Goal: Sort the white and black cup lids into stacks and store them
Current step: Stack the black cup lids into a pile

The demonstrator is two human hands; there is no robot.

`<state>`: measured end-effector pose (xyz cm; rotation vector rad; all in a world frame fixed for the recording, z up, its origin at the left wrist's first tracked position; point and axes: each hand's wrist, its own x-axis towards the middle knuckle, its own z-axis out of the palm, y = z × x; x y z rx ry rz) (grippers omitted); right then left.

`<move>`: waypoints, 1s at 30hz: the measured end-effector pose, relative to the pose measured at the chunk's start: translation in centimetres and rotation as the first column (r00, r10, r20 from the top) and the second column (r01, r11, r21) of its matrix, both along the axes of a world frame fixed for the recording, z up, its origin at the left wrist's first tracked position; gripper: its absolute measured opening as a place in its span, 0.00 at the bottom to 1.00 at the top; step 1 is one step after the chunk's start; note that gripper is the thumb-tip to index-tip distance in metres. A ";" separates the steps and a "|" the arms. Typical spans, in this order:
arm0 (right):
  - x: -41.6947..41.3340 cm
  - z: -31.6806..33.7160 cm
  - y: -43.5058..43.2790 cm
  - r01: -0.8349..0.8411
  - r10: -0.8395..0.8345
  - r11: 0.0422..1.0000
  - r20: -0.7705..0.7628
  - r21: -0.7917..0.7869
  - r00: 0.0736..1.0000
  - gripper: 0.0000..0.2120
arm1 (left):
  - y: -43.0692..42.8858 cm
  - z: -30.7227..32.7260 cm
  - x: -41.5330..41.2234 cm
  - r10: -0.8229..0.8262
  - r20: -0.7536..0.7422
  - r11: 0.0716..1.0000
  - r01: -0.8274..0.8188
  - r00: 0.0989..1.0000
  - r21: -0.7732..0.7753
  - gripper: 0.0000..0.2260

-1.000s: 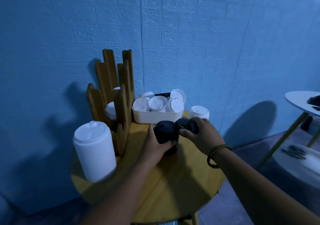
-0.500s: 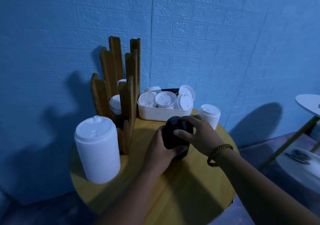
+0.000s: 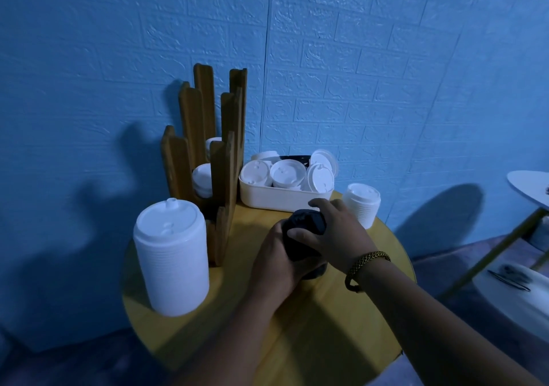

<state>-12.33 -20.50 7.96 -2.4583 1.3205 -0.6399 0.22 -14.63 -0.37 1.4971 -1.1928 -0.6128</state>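
Black lid stack, round and matte, in curled grip of left hand and right hand

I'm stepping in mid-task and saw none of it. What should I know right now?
Hands: left hand and right hand both grip the black lid stack, mid-table.
Done: tall white stack at the table's left, short white stack at its right, a few stored lids in the wooden holder.
Left: loose white lids and a black lid lie in the white tray; the table stacks are not yet stored.
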 end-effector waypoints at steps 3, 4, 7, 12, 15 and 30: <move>0.7 -0.3 0.4 0.087 -0.090 0.996 -0.093 -0.036 0.992 0.40 | -0.2 -0.2 -0.1 -0.004 0.008 1.000 0.004 1.000 -0.005 0.42; 1.0 -0.4 0.6 0.112 -0.116 0.993 -0.103 -0.043 0.988 0.41 | -0.3 -0.3 -0.1 -0.003 0.004 1.000 0.003 1.000 -0.007 0.42; 2.0 -0.8 0.7 0.155 -0.161 0.986 -0.095 -0.069 0.982 0.39 | -0.3 -0.1 -0.2 0.006 -0.011 1.000 -0.006 1.000 -0.004 0.39; 2.6 -0.8 0.9 0.171 -0.175 0.984 -0.082 -0.052 0.981 0.31 | -0.2 -0.2 0.1 0.009 0.051 1.000 -0.009 0.999 -0.003 0.47; 2.2 -0.7 0.6 0.069 -0.072 0.997 -0.095 -0.037 0.993 0.33 | -0.1 -0.2 0.2 0.006 0.019 1.000 -0.007 1.000 0.012 0.42; -4.1 -4.8 0.0 -0.149 -0.001 0.952 0.491 0.267 0.871 0.41 | -0.2 0.4 -0.6 -0.017 0.202 0.996 0.000 0.979 0.086 0.41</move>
